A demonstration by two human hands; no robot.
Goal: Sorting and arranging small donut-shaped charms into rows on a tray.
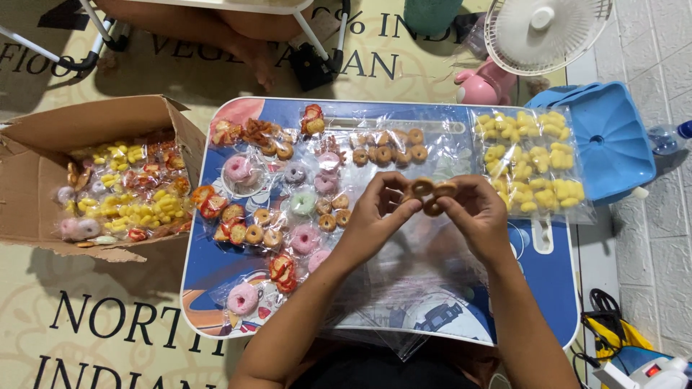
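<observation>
Ring-shaped brown biscuits (pixel 431 194) — three small ones, as far as the view shows — sit pinched between both hands above the middle of the lap table (pixel 562 288). The left hand (pixel 375 216) has thumb and fingers closed on the ring at about 9 o'clock of the cluster; the right hand (pixel 479 212) is closed on the rings at 3 o'clock and 6 o'clock. The cluster's long axis runs roughly from 9 to 3, so both hands are equally near, meeting fingertip to fingertip.

Under the hands lie empty clear plastic bags (pixel 404 281). Out at 9 o'clock spreads a scatter of small packed sweets — pink doughnut shapes (pixel 238 169), more brown rings (pixel 389 153) at 12 o'clock. At 2 o'clock lies a bag of yellow puffed snacks (pixel 530 162), beyond it a blue plastic lid (pixel 613 144). Far at 9 o'clock an open cardboard box (pixel 43 158) holds more packets.
</observation>
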